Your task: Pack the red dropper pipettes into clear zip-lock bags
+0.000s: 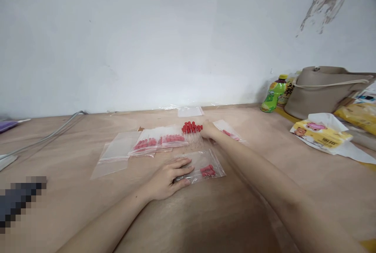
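My left hand (169,176) lies flat, fingers spread, on a clear zip bag (195,160) with several red-bulbed pieces (208,170) inside, at its right end. Farther back, my right hand (209,130) reaches to the right edge of a pile of what look like droppers (191,127), with red bulbs and thin clear stems. The fingers of this hand are mostly hidden, so any grip on a dropper cannot be made out. Left of the pile, overlapping zip bags (147,142) hold more red-ended pieces. One more bag (226,131) with red pieces lies behind my right wrist.
Flat clear bags (114,149) lie at the left, and a white sheet (190,111) sits by the wall. A grey cable (58,129) runs along the left. At the right stand a green bottle (273,94), a tissue pack (321,133) and a beige bag (320,92).
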